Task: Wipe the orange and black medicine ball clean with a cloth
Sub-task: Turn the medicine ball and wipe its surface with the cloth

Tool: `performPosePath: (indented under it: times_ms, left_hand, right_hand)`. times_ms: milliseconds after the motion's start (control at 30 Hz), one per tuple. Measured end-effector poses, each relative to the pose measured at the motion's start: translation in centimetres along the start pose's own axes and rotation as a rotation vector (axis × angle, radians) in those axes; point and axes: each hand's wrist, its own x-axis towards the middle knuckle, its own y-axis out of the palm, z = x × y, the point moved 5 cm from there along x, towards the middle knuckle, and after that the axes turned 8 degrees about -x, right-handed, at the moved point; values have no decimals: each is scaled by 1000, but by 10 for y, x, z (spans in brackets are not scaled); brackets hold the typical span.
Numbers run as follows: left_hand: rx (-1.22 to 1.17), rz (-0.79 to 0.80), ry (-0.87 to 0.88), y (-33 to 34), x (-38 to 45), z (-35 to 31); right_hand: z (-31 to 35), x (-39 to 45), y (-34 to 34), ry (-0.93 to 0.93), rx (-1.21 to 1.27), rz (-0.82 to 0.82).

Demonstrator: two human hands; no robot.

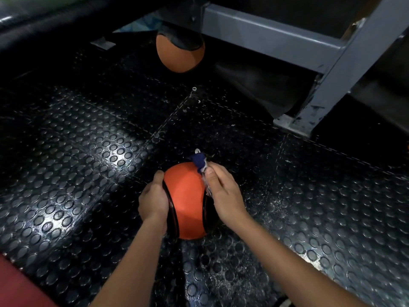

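An orange and black medicine ball (186, 200) sits on the studded black rubber floor just in front of me. My left hand (153, 199) grips its left side, thumb on the top edge. My right hand (223, 191) presses a blue and white cloth (200, 163) against the ball's upper right side, with the cloth bunched under the fingers and thumb. The ball's right black panel is mostly hidden under that hand.
A second orange and black ball (180, 50) lies farther back beneath a grey steel frame (267, 35), whose foot (292, 124) stands on the floor at the right. A red mat edge (17, 282) shows at the lower left. Black rubber floor (88, 151) surrounds me.
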Motion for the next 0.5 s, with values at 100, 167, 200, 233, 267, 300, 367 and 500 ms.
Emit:
performPosePath:
  times_ms: [100,167,200,233,267,300,367,500]
  left_hand:
    - [2,-8,15,4,-3,-3]
    - [8,-31,27,7,-4,-4]
    - [10,-40,30,8,-5,-5]
    - [12,-46,37,10,-6,-6]
    - [25,-47,48,11,-7,-7]
    - [44,-44,61,14,-9,-8]
    - [78,-41,83,19,-10,-9]
    - [118,-30,122,26,-13,-12]
  right_hand:
    - [-13,7,0,73,73,-22]
    - [-20,10,-1,125,94,-27]
    - [-24,11,-3,149,111,-26]
    - [-27,12,-3,168,133,-28]
    - [-31,13,-5,190,149,-30]
    - [-35,14,-6,210,157,-28]
    - [-43,14,-9,247,174,-18]
    - [-54,15,-17,318,213,-20]
